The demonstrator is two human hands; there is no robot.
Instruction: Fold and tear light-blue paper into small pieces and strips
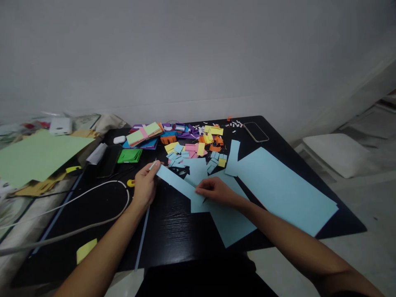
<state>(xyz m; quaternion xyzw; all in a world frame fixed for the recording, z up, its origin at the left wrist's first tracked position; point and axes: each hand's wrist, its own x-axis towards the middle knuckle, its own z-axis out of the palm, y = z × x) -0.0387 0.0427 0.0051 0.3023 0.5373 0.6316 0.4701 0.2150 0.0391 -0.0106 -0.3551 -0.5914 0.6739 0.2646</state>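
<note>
Between my two hands a long light-blue paper strip (173,180) slants down to the right. My left hand (146,184) is closed on its upper left end, with a small dark tip showing above the thumb. At the lower right end my right hand (218,190) is closed, thumb and fingertips pinched on the strip. A thin dark tip shows just under the right fingers; its kind I cannot make out. Light-blue sheets (233,227) lie beneath the right hand. Small folded light-blue paper pieces (177,156) sit beyond the strip.
A stack of light-blue sheets (284,189) lies right, near a phone (255,132). Coloured paper scraps (213,132) and a bundle of paper strips (144,134) are at the back. On the left are a white cable (123,206), green folded paper (130,155) and green sheets (43,152).
</note>
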